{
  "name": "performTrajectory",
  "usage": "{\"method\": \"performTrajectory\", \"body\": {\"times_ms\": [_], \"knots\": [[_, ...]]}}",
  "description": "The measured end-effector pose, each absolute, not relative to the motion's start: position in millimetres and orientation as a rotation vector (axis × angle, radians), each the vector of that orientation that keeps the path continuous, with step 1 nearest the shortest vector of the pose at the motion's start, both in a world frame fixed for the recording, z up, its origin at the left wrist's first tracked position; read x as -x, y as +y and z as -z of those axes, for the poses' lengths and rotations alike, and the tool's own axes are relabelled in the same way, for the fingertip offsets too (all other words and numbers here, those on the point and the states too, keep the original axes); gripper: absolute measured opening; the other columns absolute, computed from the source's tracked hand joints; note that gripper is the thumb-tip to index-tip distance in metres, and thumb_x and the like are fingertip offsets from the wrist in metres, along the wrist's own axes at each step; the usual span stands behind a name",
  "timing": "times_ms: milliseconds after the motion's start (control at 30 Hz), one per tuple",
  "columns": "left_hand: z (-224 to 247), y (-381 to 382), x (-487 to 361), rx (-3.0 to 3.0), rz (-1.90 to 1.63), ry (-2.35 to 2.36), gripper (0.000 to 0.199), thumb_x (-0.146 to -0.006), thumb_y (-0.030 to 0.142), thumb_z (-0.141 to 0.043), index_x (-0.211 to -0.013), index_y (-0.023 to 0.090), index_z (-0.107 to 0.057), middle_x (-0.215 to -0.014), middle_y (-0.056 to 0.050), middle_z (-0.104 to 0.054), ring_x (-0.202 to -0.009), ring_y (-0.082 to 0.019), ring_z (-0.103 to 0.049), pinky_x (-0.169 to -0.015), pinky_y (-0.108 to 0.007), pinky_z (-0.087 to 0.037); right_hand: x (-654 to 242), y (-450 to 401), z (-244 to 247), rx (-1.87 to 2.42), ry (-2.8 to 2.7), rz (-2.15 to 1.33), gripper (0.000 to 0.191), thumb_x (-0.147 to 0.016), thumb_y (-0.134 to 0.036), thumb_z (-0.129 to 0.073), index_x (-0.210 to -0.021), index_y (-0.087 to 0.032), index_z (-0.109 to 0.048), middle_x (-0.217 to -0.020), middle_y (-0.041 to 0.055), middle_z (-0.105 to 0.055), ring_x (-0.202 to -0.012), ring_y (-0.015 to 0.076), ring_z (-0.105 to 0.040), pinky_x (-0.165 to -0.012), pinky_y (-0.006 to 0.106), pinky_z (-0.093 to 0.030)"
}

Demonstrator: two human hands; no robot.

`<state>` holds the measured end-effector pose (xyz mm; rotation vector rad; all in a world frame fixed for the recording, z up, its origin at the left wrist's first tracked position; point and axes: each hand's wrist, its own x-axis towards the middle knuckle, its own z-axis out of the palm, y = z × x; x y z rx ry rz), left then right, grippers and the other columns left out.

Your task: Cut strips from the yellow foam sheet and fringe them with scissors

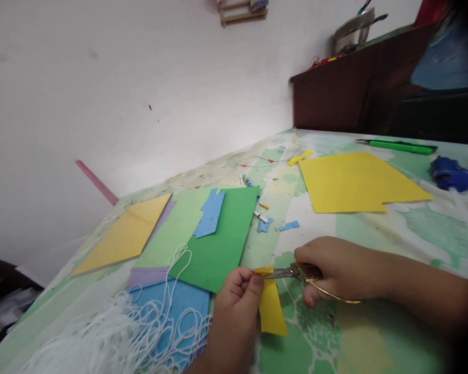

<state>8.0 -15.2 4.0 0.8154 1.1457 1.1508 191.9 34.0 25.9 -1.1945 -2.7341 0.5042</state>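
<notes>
The left hand (237, 298) pinches the yellow strip (272, 311), apparently steadying it for the blades; the right hand (331, 267) grips the scissors (284, 272). Strip lies well apart from the desk's (409, 234) far edge.

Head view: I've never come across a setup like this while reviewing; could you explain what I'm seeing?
There is no machine here. One camera, worn on a person's head, looks forward and down at two bare hands: the left hand pinches a yellow strip, and the right hand holds gold-handled scissors, their blades at the strip. On the patterned tablecloth lie a dark green sheet, a large yellow sheet, a heap of white cord and small blue scraps.
</notes>
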Motion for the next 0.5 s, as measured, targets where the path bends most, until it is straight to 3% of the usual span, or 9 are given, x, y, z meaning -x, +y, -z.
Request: {"method": "performTrajectory", "body": {"times_ms": [500], "knots": [[-7.2, -16.0, -9.6, -0.803, -1.138, 1.173, 0.011, -0.068, 0.028, -0.054, -0.067, 0.017, -0.052, -0.051, 0.006, -0.054, -0.045, -0.007, -0.050, -0.046, -0.018, -0.038, -193.0, 35.1, -22.6, 1.157, -2.739, -0.493, 0.035, -0.065, -0.054, -0.048, -0.061, -0.019, -0.047, -0.054, -0.0018, -0.051, -0.048, 0.0113, -0.041, -0.041, 0.021, -0.022]]}}
